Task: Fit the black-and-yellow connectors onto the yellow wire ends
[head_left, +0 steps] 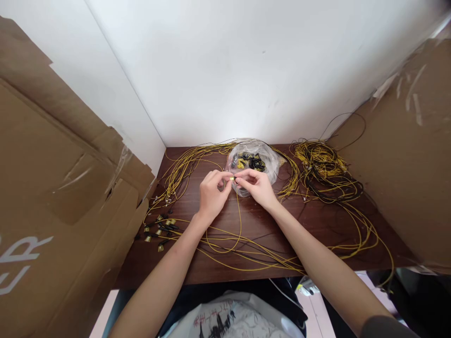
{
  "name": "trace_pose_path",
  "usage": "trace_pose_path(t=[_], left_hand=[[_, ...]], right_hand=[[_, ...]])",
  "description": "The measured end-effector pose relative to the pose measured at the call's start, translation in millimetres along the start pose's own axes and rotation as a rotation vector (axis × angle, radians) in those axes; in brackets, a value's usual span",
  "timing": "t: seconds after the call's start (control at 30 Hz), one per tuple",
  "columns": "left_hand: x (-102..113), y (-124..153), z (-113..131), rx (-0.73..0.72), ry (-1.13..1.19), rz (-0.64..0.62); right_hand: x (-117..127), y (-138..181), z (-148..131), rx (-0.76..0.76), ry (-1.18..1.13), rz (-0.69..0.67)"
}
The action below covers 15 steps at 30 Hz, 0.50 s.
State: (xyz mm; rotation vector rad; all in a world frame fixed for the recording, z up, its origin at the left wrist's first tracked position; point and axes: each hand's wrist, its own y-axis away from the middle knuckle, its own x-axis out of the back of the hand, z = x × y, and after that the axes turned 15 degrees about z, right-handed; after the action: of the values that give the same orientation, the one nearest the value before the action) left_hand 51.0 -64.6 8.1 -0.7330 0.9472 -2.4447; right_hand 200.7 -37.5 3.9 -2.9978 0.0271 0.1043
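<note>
Both grips meet above the brown tabletop (260, 217), fingertips almost touching. Left grip (213, 193): thumb and fingers pinching the yellow part of a small yellow-and-black piece (231, 178). Right grip (260, 188): thumb and fingertips closed on the dark end of the same piece; exact contact partly hidden by the fingers. The piece therefore lies directly between the two grips. A thin yellow wire (240, 213) hangs just below them and curves toward the left forearm; its join to the piece is too small to make out. Just beyond the grips: clear plastic bag (274, 164), open, holding a heap of black and yellow pieces (256, 162). Left of and beyond the left grip: a curved spread of yellow wires (181, 164). Nearer the body and left of that grip: a loose group of wire ends (162, 229) with yellow and black tips. Right of the right grip: a tangled coil (320, 162) of yellow and black wire. Nearer the body than both grips, long wires (253, 254) run crosswise. Cardboard sheets stand well out on either side, left (70, 178) and right (405, 164).
</note>
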Motion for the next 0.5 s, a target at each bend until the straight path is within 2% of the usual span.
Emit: trace_pose_path(t=[0.17, 0.5], left_hand=[[0.7, 0.3, 0.1, -0.037, -0.034, -0.056], [-1.2, 3.1, -4.6, -0.041, -0.004, -0.014]], right_hand=[[2.6, -0.9, 1.8, 0.04, 0.069, -0.018], [2.7, -1.6, 3.8, 0.038, 0.097, 0.008]])
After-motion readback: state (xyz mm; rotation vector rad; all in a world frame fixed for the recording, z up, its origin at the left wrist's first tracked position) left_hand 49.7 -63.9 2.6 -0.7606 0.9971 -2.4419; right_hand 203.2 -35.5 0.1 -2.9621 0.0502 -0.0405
